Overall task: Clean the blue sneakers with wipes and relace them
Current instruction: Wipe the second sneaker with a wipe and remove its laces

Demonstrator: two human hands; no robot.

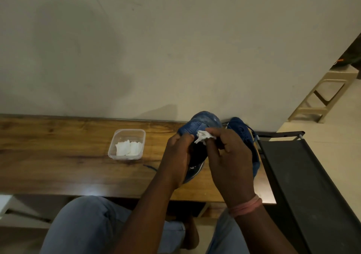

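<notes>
One blue sneaker [203,122] is tilted up above the wooden table [58,156], toe pointing away. My left hand [178,156] grips its left side near the tongue. My right hand [231,156] pinches a crumpled white wipe [204,136] against the sneaker's upper. The second blue sneaker [244,134] lies on the table just right of my hands, partly hidden behind my right hand. A loose blue lace [150,167] trails on the table to the left of the held shoe.
A clear plastic tub [127,134] holding folded white wipes [128,148] stands on the table to the left. A black rack [304,175] sits against the table's right end. The wall rises right behind the table. A beige stool [320,97] stands far right.
</notes>
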